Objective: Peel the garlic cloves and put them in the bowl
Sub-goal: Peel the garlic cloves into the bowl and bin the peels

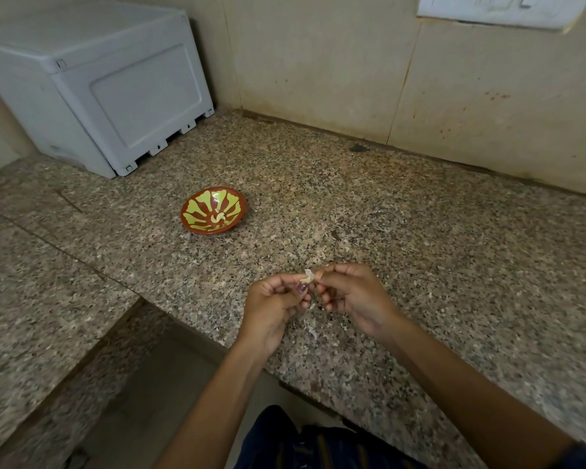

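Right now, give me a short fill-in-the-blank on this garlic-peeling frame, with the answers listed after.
1. Both hands pinch one garlic clove above the ___ countertop.
2. The bowl is red-brown with a ___ pattern.
3. Peeled garlic already lies in the ___.
4. The grey box stands to the bowl's ___.

Answers: granite; yellow-green; bowl; left

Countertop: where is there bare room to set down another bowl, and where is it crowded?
Bare granite counter runs right of the bowl to the wall, and between bowl and hands. Crowded: the back left corner under the white box, and where the left hand and right hand peel the garlic clove.
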